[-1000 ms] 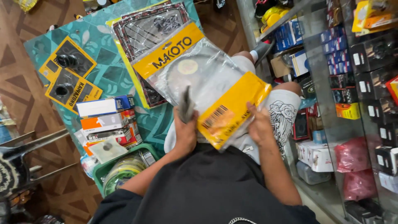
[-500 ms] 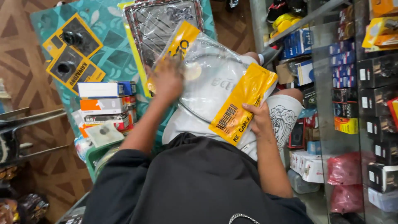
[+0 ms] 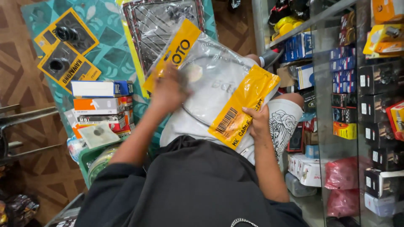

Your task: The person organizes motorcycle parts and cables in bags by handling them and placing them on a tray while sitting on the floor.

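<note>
Clear plastic packet (image 3: 219, 90) with yellow header cards, coiled cable inside, propped flat across lap; left hand (image 3: 168, 90) closed on upper left edge, right hand (image 3: 257, 122) pinching lower yellow card, steadying both ends; boxes (image 3: 101, 107) stacked alongside.

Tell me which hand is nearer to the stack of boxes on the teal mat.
Left. The left hand rests on the top of the clear packet, just right of the stack of boxes. The right hand grips the packet's lower yellow end, farther right, across the lap.
</note>
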